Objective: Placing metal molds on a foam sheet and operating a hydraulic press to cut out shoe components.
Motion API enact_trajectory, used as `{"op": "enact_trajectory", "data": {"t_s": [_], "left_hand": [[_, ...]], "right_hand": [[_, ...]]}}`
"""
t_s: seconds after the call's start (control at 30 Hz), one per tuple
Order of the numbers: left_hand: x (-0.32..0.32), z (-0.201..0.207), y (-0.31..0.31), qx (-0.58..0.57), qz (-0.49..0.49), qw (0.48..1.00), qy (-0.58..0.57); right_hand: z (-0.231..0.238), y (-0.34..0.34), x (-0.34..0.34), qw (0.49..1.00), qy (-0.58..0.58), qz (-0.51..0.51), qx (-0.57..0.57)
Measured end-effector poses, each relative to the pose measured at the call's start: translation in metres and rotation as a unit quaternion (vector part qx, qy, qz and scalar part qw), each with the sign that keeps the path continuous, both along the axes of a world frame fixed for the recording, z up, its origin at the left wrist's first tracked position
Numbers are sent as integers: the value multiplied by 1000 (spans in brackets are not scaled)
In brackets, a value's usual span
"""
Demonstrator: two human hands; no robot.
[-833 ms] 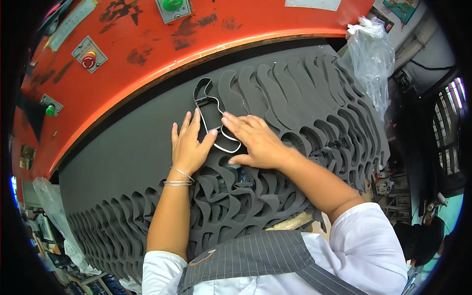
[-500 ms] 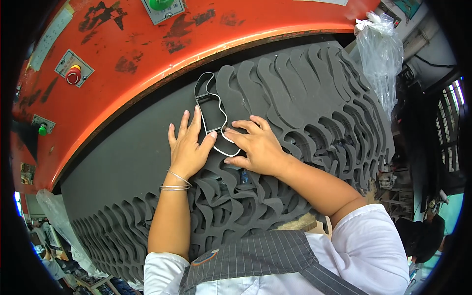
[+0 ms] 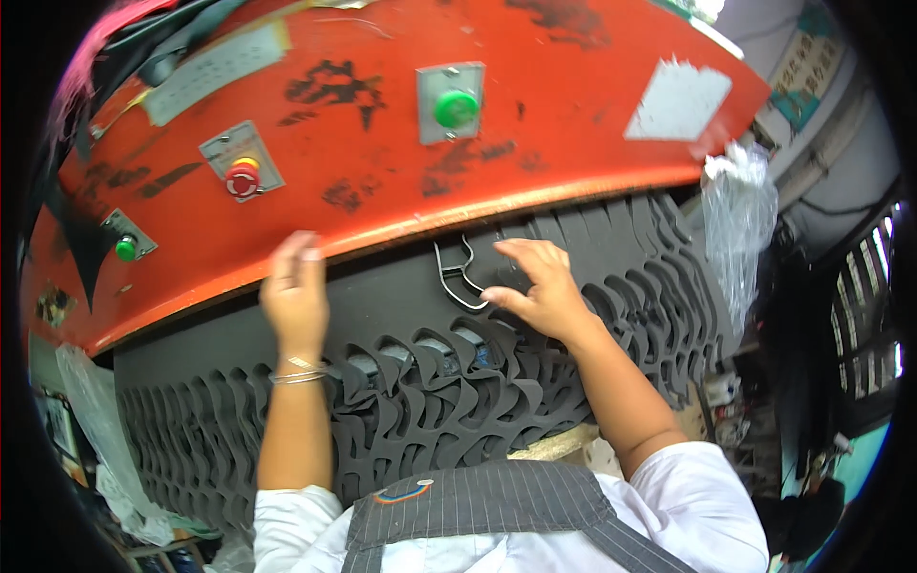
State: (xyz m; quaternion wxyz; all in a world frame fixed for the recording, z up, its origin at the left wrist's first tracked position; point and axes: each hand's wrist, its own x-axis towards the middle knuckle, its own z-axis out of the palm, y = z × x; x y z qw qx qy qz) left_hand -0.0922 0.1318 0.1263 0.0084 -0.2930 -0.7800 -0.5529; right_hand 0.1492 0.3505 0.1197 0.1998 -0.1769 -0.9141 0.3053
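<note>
A metal strip cutting die (image 3: 457,271) with a wavy outline and a crossbar rests on the dark grey foam sheet (image 3: 373,304). Its far end is hidden under the orange machine's edge. My right hand (image 3: 543,294) is just right of the die, fingers and thumb apart, with the thumb tip close to the die's near end; I cannot tell if they touch. My left hand (image 3: 294,296) is raised before the machine's lower edge, off the sheet. Its fingers are somewhat blurred but look stretched upward, with nothing seen in them.
The orange machine beam (image 3: 382,172) spans the far side, bearing a large green button (image 3: 456,109), a red button (image 3: 243,178) and a small green button (image 3: 126,248). Cut foam strips (image 3: 430,392) lie along the near side. Clear plastic bags (image 3: 739,229) hang at the right.
Both hands have let go of the die. My left hand has moved left and up off the foam, while my right has drawn slightly right. The view has tilted up, showing more of the machine.
</note>
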Motion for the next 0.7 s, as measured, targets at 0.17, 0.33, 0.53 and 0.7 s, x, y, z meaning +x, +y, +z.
{"op": "enact_trajectory", "data": {"t_s": [0.17,0.33,0.53,0.7], "left_hand": [[-91,87,-87,64,319,907,266],[-146,121,-114,-145,355,885,264],[-108,135,-128,-200,275,917,208],[24,144,-129,-225,57,969,85]], "right_hand": [[68,8,-56,986,94,-15,-135],[107,15,-123,958,207,-110,-165],[99,-4,-83,956,159,-88,-229],[89,-75,-10,944,-49,31,-325]]}}
